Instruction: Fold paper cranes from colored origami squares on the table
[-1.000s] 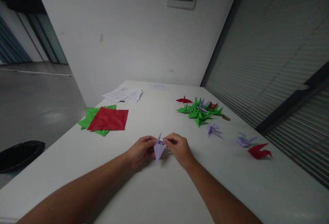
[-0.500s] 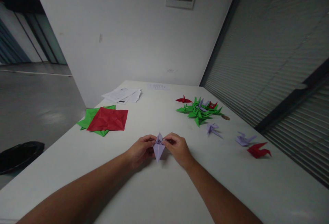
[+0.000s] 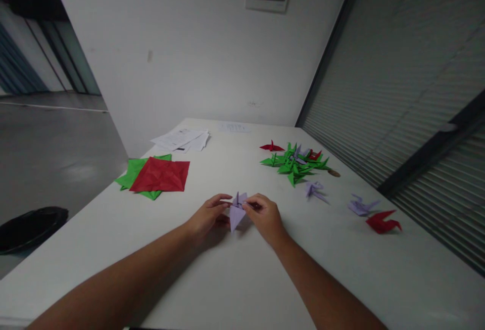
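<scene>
A lilac origami crane (image 3: 237, 215) is held just above the white table in front of me, with one pointed wing towards me. My right hand (image 3: 264, 215) pinches its right side between thumb and fingers. To the left, my left hand (image 3: 211, 214) has its fingers parted, the tips close beside the paper. Whether those tips touch it I cannot tell.
Green and red paper sheets (image 3: 161, 174) lie at the left, with white printed papers (image 3: 182, 139) behind. Several folded cranes (image 3: 295, 166) are heaped at the right. Nearer are lilac cranes (image 3: 361, 205) and a red crane (image 3: 382, 222). A black bin (image 3: 34, 229) stands left of the table.
The lilac crane has turned a little and its upper part has spread to the right. My left fingers have loosened from its side, while the right hand keeps its pinch.
</scene>
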`<state>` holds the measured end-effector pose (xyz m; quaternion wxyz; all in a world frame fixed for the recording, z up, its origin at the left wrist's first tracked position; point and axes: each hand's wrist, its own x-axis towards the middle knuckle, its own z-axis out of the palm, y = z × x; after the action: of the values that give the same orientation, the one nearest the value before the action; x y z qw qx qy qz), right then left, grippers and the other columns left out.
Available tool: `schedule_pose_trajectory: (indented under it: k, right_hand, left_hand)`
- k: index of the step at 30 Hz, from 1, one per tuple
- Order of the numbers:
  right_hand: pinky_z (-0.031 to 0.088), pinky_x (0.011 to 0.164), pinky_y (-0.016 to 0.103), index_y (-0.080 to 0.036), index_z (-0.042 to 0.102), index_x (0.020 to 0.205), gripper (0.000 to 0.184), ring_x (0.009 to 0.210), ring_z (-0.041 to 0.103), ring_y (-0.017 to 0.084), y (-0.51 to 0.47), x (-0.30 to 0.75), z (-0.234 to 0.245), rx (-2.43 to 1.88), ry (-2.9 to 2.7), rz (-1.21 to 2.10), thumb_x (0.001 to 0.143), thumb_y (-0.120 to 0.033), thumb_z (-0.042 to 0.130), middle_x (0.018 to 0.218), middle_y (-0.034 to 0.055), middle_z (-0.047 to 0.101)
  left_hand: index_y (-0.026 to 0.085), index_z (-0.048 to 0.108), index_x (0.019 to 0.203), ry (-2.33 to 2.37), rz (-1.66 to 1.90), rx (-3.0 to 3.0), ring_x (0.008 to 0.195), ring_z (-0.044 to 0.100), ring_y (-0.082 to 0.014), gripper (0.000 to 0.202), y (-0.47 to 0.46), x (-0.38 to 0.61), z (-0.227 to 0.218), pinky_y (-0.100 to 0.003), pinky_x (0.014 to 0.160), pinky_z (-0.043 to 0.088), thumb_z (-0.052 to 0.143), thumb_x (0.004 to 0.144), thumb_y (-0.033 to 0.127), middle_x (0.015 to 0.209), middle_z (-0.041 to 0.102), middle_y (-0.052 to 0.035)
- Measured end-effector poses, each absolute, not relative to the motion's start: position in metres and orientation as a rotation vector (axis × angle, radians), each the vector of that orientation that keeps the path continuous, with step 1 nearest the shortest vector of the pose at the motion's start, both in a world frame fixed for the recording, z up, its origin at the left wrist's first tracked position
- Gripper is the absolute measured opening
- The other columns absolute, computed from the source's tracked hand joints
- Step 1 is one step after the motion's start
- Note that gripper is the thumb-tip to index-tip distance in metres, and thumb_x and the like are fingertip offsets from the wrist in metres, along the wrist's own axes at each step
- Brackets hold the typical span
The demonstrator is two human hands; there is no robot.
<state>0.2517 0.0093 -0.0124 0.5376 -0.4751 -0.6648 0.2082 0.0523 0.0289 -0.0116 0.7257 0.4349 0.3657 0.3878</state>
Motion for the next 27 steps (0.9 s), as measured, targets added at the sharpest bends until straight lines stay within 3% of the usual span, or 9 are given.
schedule_pose_trajectory:
  k: [3,6,11,15,20,23,27]
  right_hand:
    - [0.05,0.063,0.028,-0.02,0.073,0.077,0.005,0.07,0.064,0.018,0.011,0.251,-0.017,-1.195,-1.568,0.466,0.081,-0.023,0.071,0.076,0.0037,0.068]
    - [0.051,0.061,0.027,-0.019,0.073,0.079,0.003,0.069,0.064,0.017,0.011,0.249,-0.019,-1.228,-1.597,0.51,0.079,-0.02,0.07,0.079,0.0042,0.068]
    - [0.054,0.06,0.026,-0.019,0.074,0.084,0.011,0.07,0.065,0.016,0.008,0.248,-0.019,-1.22,-1.671,0.637,0.073,-0.016,0.075,0.086,0.0043,0.068]
    - [0.056,0.062,0.026,-0.019,0.073,0.099,0.032,0.069,0.065,0.014,0.003,0.249,-0.018,-1.169,-1.728,0.847,0.068,-0.011,0.078,0.098,0.0042,0.068]
    - [0.056,0.064,0.027,-0.02,0.066,0.114,0.048,0.07,0.066,0.013,-0.002,0.255,-0.008,-1.142,-1.779,0.977,0.069,-0.01,0.078,0.108,0.0058,0.067]
    - [0.056,0.078,0.033,-0.022,0.067,0.117,0.055,0.078,0.064,0.016,0.001,0.263,-0.005,-1.177,-1.907,0.706,0.065,-0.01,0.081,0.109,0.0054,0.067]
    - [0.048,0.103,0.044,-0.024,0.061,0.13,0.069,0.117,0.06,0.027,0.008,0.273,-0.014,-1.215,-1.959,0.51,0.065,-0.011,0.08,0.125,0.0098,0.065]
  left_hand:
    - [0.021,0.062,0.113,0.837,0.903,1.047,0.078,0.067,-0.015,0.044,0.028,0.052,-0.013,-0.03,0.071,0.056,0.081,0.074,0.024,0.116,0.065,-0.01]
    - [0.021,0.059,0.115,0.878,0.893,1.19,0.077,0.066,-0.015,0.06,0.028,0.054,-0.019,-0.027,0.064,0.053,0.085,0.061,0.013,0.125,0.061,-0.0126]
    - [0.02,0.061,0.115,0.943,0.909,1.377,0.07,0.062,-0.0136,0.068,0.035,0.052,-0.027,-0.024,0.058,0.048,0.086,0.053,0.009,0.12,0.064,-0.0109]
    - [0.02,0.065,0.115,1.013,0.978,1.539,0.08,0.061,-0.0176,0.07,0.042,0.044,-0.033,-0.027,0.067,0.05,0.091,0.051,0.015,0.123,0.063,-0.0113]
    - [0.022,0.065,0.124,1.036,0.989,1.774,0.102,0.06,-0.0266,0.08,0.045,0.038,-0.039,-0.035,0.09,0.049,0.093,0.049,0.018,0.124,0.063,-0.0112]
    - [0.023,0.066,0.124,1.033,0.973,1.79,0.108,0.059,-0.0305,0.083,0.044,0.041,-0.038,-0.039,0.098,0.045,0.093,0.046,0.015,0.118,0.067,-0.011]
    - [0.025,0.067,0.123,1.012,0.956,1.749,0.109,0.06,-0.0323,0.083,0.046,0.047,-0.033,-0.039,0.098,0.044,0.094,0.045,0.015,0.108,0.07,-0.0093]
